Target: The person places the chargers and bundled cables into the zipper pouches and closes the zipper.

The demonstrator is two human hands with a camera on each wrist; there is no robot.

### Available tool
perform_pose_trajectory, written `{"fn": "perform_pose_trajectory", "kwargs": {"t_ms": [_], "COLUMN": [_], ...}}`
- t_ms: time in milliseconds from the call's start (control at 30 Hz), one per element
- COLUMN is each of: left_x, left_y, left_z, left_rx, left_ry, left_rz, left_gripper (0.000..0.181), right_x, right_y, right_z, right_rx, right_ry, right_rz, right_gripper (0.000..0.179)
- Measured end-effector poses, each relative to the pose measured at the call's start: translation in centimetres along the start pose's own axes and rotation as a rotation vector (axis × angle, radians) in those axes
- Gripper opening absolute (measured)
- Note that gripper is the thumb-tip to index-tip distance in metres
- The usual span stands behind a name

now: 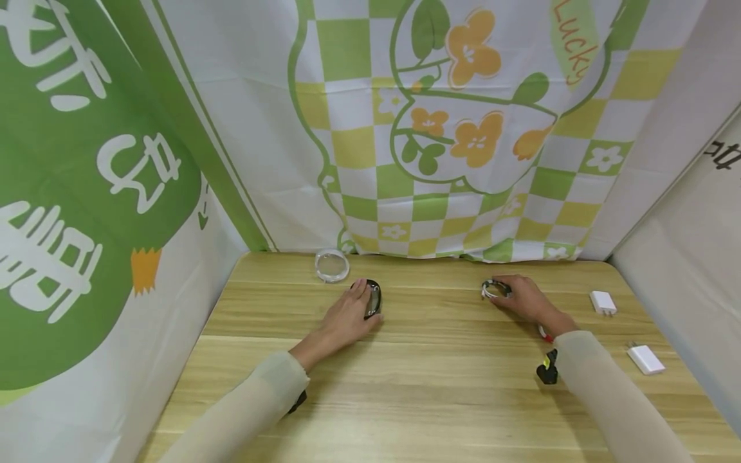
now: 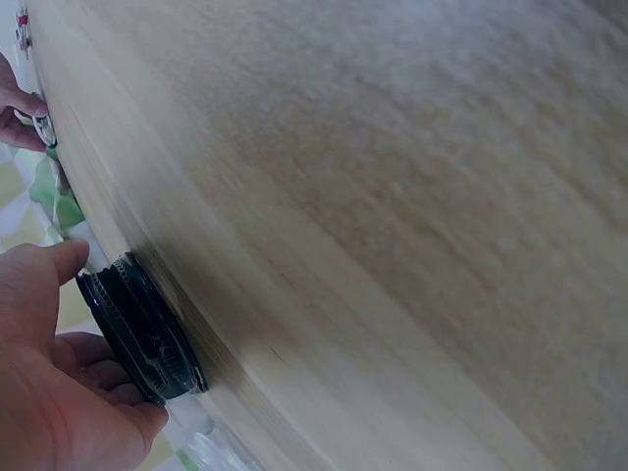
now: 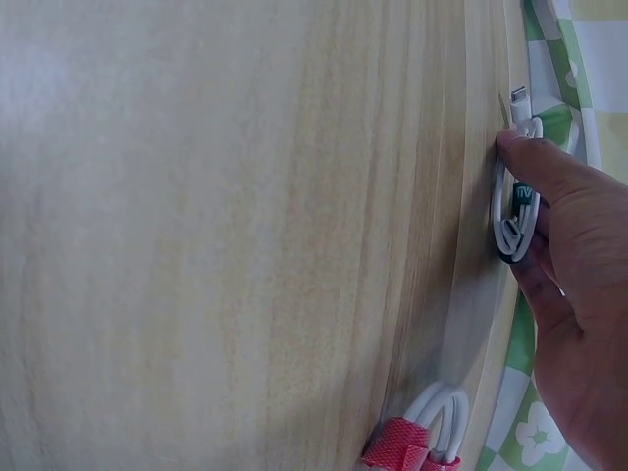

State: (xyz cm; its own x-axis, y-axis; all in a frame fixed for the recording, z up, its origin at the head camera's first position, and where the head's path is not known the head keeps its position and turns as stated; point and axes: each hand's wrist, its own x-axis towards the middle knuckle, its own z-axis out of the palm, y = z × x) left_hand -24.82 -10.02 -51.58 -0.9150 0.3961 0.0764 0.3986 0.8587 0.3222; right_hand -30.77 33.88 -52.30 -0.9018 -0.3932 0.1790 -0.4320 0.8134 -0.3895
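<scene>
My left hand [image 1: 343, 316] grips a glossy black round object [image 1: 374, 301] on the wooden table, thumb on one side and fingers on the other. In the left wrist view this black object [image 2: 142, 329] shows two rims and a ribbed side; its exact kind is unclear. Farther right, my right hand [image 1: 523, 299] pinches a coiled white cable [image 1: 489, 290] near the back of the table. In the right wrist view the cable [image 3: 500, 206] has a dark tie and a metal plug at its top. A second white cable with a red strap [image 3: 397, 444] lies near that hand, mostly hidden by the wrist in the head view.
A clear coiled ring [image 1: 332, 278] lies at the back left of the table [image 1: 428, 386]. Two white plug adapters [image 1: 603, 302] lie along the right side. Printed cloth [image 1: 417, 212] hangs at the back edge, with more cloth on both sides.
</scene>
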Motion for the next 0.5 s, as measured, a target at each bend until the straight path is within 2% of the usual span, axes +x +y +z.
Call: {"fn": "perform_pose_trajectory", "kwargs": {"t_ms": [200,500], "left_x": [0.17,0.09], "left_y": [0.07,-0.02], "left_z": [0.18,0.46], "left_rx": [-0.047,-0.206], "left_ry": [0.028,0.04], "left_rz": [-0.01,-0.019], "left_gripper": [0.075,0.068], "right_x": [-0.03,-0.11], "right_y": [0.14,0.1], "right_z": [0.12,0.15], "right_rx": [-0.019,-0.032], "right_ry": [0.014,0.026], "right_rz": [-0.018,-0.025], "right_gripper": [0.049,0.046]}}
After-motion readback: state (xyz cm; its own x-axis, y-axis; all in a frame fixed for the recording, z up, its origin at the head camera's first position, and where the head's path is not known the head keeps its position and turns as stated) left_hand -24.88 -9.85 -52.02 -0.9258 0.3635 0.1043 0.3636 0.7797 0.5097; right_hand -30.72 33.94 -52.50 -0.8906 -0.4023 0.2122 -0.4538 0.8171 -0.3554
